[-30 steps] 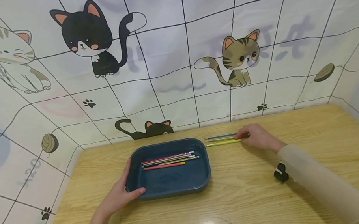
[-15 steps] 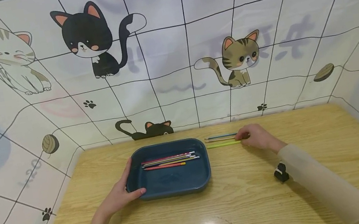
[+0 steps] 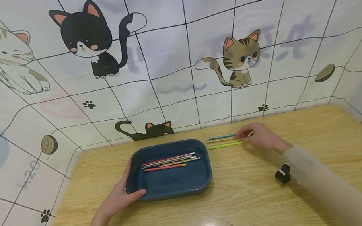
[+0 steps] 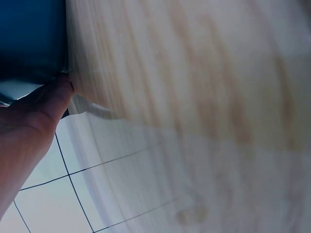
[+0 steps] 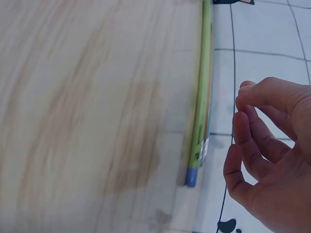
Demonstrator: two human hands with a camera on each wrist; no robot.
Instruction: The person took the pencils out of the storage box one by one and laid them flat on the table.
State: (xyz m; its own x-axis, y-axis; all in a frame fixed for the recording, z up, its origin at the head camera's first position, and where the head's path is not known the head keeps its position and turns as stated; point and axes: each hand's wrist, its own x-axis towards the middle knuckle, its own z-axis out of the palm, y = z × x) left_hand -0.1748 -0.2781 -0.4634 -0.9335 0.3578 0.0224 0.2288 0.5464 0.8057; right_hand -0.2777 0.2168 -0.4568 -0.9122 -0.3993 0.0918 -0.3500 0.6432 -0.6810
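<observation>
My left hand (image 3: 118, 200) holds the left end of a dark blue tray (image 3: 178, 180), its thumb over the near rim and the fingers along the side. Several pencils lie side by side inside, with an orange-red pencil (image 3: 167, 167) nearest the front. Right of the tray, a yellow-green pencil (image 3: 221, 146), a brownish pencil and a blue pencil (image 3: 219, 137) lie almost parallel on the table. Over their right ends hovers my right hand (image 3: 259, 136). In the right wrist view its fingers are loosely bent, thumb near the index fingertip, nothing between them, beside the yellow-green pencil's blue end (image 5: 192, 177).
The wooden table (image 3: 185, 221) meets a cat-printed wall sheet (image 3: 177, 89) just behind the pencils. Each sleeve has a small black device at the wrist, such as the right wrist device (image 3: 282, 174).
The yellow-green pencil lies slightly farther from the other two than a second ago. My right fingers have shifted a little off it. The left hand and tray stay put.
</observation>
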